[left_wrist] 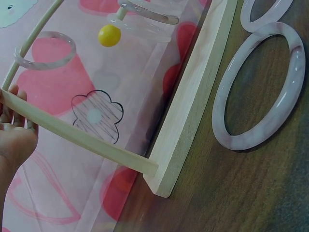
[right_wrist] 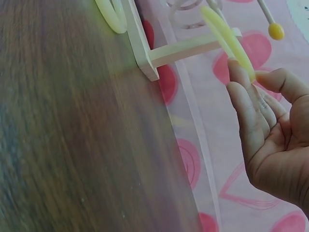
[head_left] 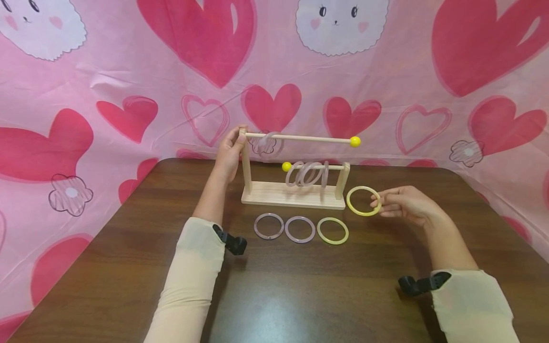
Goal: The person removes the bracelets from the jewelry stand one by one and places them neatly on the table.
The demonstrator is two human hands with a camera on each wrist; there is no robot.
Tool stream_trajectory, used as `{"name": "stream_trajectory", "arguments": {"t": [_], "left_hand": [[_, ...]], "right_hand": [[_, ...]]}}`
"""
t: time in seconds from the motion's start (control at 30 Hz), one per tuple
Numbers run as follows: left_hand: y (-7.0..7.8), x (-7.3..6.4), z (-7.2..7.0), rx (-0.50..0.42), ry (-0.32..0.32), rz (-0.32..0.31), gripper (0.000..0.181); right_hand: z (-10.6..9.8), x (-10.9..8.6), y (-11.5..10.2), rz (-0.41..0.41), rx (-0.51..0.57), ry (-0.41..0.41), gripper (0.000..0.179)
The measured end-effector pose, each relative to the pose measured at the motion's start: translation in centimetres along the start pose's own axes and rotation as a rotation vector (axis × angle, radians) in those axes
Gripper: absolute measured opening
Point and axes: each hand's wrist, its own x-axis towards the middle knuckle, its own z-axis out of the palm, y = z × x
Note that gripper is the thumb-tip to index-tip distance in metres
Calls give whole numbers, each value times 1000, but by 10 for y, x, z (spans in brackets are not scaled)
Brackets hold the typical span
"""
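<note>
A wooden bangle stand (head_left: 296, 194) has two rods, each ending in a yellow ball. My left hand (head_left: 228, 156) holds the top of its tall left post. Between thumb and fingers, my right hand (head_left: 413, 206) pinches a yellow bangle (head_left: 363, 214) just right of the stand, above the table. Several pale lilac bangles (head_left: 325, 175) hang on the lower rod. A pale bangle (left_wrist: 46, 65) hangs on the upper rod near the left post. In front of the base lie two lilac bangles (head_left: 269, 237) (head_left: 300, 241) and a yellow-green bangle (head_left: 333, 243).
The brown wooden table (head_left: 274, 295) reaches back to a pink cloth (head_left: 206, 62) printed with hearts. The upper rod's yellow ball (head_left: 355, 141) sticks out at the right, the lower rod's ball (head_left: 286, 166) at the left. Black wrist cameras (head_left: 233, 243) sit on both sleeves.
</note>
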Motion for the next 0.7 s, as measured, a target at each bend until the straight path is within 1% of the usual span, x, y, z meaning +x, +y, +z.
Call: {"name": "stream_trajectory", "arguments": {"t": [0.17, 0.37, 0.47, 0.6, 0.7], "left_hand": [[0, 0, 0, 2, 0, -3, 33], [-1, 1, -1, 5, -2, -6, 31], [-2, 1, -1, 5, -1, -4, 30], [-2, 1, -1, 8, 0, -7, 28], [-2, 1, -1, 6, 2, -7, 25]], "right_hand": [[-4, 0, 3, 39, -29, -70, 32], [-10, -1, 5, 93, -44, -166, 33], [-12, -2, 7, 103, -59, -197, 31], [-12, -3, 8, 127, -74, -214, 27], [-12, -4, 9, 157, -98, -207, 24]]}}
